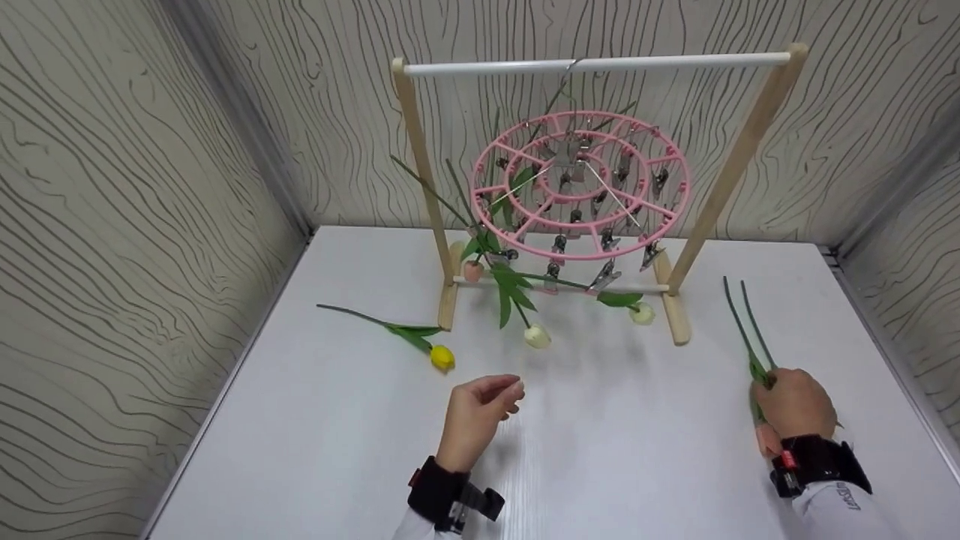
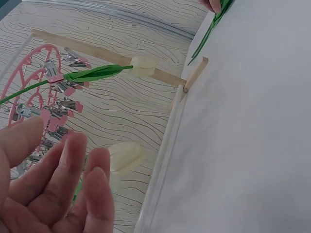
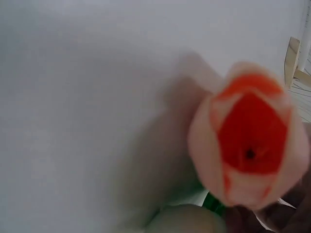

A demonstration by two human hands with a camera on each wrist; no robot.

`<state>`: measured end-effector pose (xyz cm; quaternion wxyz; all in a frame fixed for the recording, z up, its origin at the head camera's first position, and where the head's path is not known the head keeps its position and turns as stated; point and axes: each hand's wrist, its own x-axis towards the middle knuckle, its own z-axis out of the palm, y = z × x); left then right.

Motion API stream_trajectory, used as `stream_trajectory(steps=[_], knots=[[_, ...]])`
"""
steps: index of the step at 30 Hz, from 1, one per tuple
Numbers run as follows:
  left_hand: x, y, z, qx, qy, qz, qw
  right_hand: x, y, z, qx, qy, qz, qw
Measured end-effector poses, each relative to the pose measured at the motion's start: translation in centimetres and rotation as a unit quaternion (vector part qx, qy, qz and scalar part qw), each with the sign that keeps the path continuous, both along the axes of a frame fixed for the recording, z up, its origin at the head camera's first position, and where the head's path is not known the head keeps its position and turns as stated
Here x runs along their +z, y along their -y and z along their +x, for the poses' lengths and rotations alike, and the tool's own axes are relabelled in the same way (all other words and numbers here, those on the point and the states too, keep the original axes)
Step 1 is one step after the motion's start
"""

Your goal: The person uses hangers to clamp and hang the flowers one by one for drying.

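Observation:
My right hand (image 1: 799, 401) is at the right of the table, gripping a pink tulip (image 1: 766, 440) by its green stem. In the right wrist view its bloom (image 3: 252, 136) faces the camera, red inside. A second stem (image 1: 759, 322) lies beside it; its flower is mostly hidden by the hand. My left hand (image 1: 480, 416) hovers before the rack with fingers loosely bent and nothing held. Near it, white tulips (image 1: 537, 336) (image 1: 642, 313) hang from a round pink clip hanger (image 1: 581, 225). A pinkish tulip (image 1: 473, 271) hangs at its left side.
A yellow tulip (image 1: 442, 358) lies on the white table (image 1: 360, 465) at left. The hanger hooks over the white bar (image 1: 510, 67) of a wooden stand (image 1: 720, 187). Several metal clips (image 1: 606, 276) dangle from the rings. Patterned walls (image 1: 112, 225) stand around the table.

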<state>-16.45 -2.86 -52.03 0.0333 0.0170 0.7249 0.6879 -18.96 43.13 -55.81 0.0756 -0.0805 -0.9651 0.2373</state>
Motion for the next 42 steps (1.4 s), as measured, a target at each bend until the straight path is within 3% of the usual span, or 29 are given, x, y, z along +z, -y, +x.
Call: stream_trajectory(steps=[8, 15, 20, 25, 33, 38, 42], knots=[[-0.7, -0.8, 0.9, -0.031, 0.017, -0.001, 0.9994, 0.4, 0.5, 0.5, -0.042, 0.064, 0.006, 0.997], [-0.7, -1.2, 1.4, -0.043, 0.027, -0.008, 0.9987, 0.7, 0.5, 1.1, -0.069, 0.11, -0.016, 0.991], [-0.4, -1.4, 1.6, -0.051, 0.028, -0.014, 0.9982, 1.4, 1.2, 2.1, -0.094, 0.077, -0.053, 0.991], [-0.2, -1.8, 1.6, -0.059, 0.036, -0.02, 0.9974, 2.7, 3.2, 3.8, -0.119, 0.004, -0.078, 0.99], [0.1, -2.3, 2.0, -0.072, 0.031, -0.023, 0.9967, 5.6, 8.2, 7.0, -0.156, -0.067, -0.147, 0.974], [0.8, -2.6, 2.4, -0.085, 0.023, -0.01, 0.9961, 5.8, 11.7, 9.0, -0.148, -0.107, -0.202, 0.962], [1.6, -3.1, 2.7, -0.103, 0.024, -0.002, 0.9943, 5.5, 14.5, 10.4, -0.101, -0.125, -0.212, 0.964]])
